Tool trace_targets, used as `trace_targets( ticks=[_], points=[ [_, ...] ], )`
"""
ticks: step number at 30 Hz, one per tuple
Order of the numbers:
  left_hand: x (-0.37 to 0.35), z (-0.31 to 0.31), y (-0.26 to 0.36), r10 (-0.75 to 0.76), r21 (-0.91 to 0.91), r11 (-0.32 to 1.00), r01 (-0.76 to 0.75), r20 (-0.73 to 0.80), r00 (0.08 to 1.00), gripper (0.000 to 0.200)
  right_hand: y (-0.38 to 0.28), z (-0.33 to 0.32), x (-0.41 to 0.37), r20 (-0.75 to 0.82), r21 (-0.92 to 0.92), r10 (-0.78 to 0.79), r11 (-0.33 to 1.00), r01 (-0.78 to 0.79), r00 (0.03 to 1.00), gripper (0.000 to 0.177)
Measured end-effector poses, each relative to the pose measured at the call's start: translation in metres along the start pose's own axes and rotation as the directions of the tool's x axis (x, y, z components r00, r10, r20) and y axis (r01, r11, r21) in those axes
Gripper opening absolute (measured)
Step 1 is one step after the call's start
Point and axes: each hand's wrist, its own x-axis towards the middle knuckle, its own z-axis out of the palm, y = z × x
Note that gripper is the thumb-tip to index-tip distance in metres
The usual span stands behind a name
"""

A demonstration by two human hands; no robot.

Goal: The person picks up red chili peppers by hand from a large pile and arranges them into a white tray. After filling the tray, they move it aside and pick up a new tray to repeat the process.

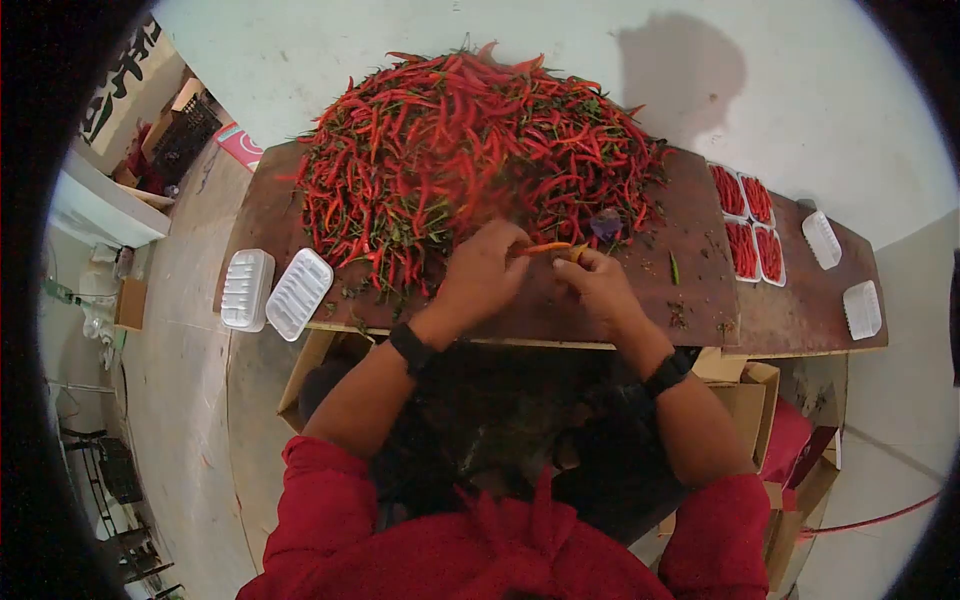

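Observation:
A large heap of red chili peppers (pixel 480 140) with green stems covers the back of the brown table (pixel 640 300). In front of it, my left hand (pixel 487 268) pinches one end of an orange-red pepper (pixel 548 247). My right hand (pixel 600 285) is closed at the pepper's other end, where a yellowish tip or stem shows between the fingers. The two hands are a short distance apart above the table edge. Behind my right hand a small purple object (pixel 606 224) lies at the foot of the heap. A green pepper (pixel 674 268) lies to the right.
White empty trays (pixel 300 294) stand at the table's left end. On the right are trays filled with red peppers (pixel 741 250) and two separate white trays (pixel 822 240). Cardboard boxes (pixel 745 400) are below the table at right. A black crate (pixel 186 138) is at far left.

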Motion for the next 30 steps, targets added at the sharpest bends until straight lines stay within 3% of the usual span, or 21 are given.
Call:
trace_targets(
  ticks=[5,8,10,11,16,21,27,29,30],
  points=[
    [-0.003,0.003,0.002,-0.023,-0.090,0.996,0.028,0.059,0.998,0.027,-0.003,0.002,-0.002,-0.073,0.135,-0.050,0.989,0.059,0.996,0.024],
    [-0.005,0.004,0.000,0.031,-0.096,0.995,-0.026,0.054,0.998,0.028,0.005,-0.007,0.007,-0.105,0.002,-0.064,0.998,0.064,0.992,0.023],
    [-0.005,0.004,0.001,0.069,-0.102,0.992,-0.068,0.009,0.998,0.028,0.001,-0.003,0.006,-0.165,0.047,-0.065,0.996,0.074,0.984,0.021],
    [-0.005,0.004,0.001,0.029,-0.118,0.993,-0.028,0.009,1.000,0.027,-0.001,-0.002,0.006,-0.226,0.093,-0.063,0.992,0.086,0.972,0.020],
    [-0.004,-0.001,0.004,-0.078,-0.149,0.985,0.084,0.047,0.996,0.024,0.004,-0.014,0.014,-0.223,0.133,-0.079,0.985,0.110,0.972,0.017],
    [-0.003,-0.003,0.003,0.018,-0.096,0.995,-0.017,0.015,1.000,0.018,0.002,-0.012,0.013,-0.261,0.188,-0.034,0.978,0.086,0.965,0.014],
    [-0.004,0.001,0.002,0.024,-0.035,0.999,-0.024,0.008,1.000,0.015,0.005,-0.013,0.013,-0.258,0.122,-0.040,0.990,0.073,0.965,0.016],
    [-0.003,0.004,0.001,0.021,-0.044,0.999,-0.023,-0.040,0.999,0.013,0.000,-0.010,0.007,-0.253,-0.068,-0.181,0.983,0.169,0.950,0.017],
    [-0.003,0.005,0.001,0.018,-0.053,0.998,-0.023,-0.090,0.996,0.012,-0.006,-0.006,0.001,-0.253,-0.068,-0.181,0.983,0.169,0.950,0.017]
  ],
)
